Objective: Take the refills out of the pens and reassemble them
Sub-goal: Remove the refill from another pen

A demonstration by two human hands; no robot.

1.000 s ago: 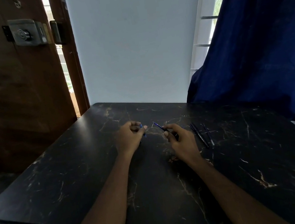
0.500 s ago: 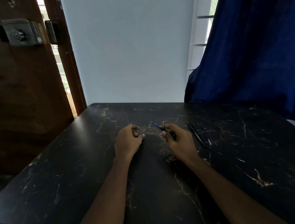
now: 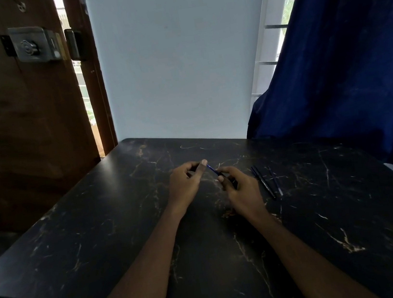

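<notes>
Table [image 3: 102,238]: pen [image 3: 212,169] between both grips [image 3: 185,185] [image 3: 241,190]

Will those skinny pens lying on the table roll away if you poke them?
Probably, yes: the pens look thin and likely round, and the table looks smooth and glossy, so a sideways poke may roll them. They likely feel light and stiff, since they lie straight.

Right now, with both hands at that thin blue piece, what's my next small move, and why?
Probably push the blue piece gently toward the left hand, keeping it in line: the right hand pinches it, and its far end just meets the left hand's curled fingertips.
</notes>
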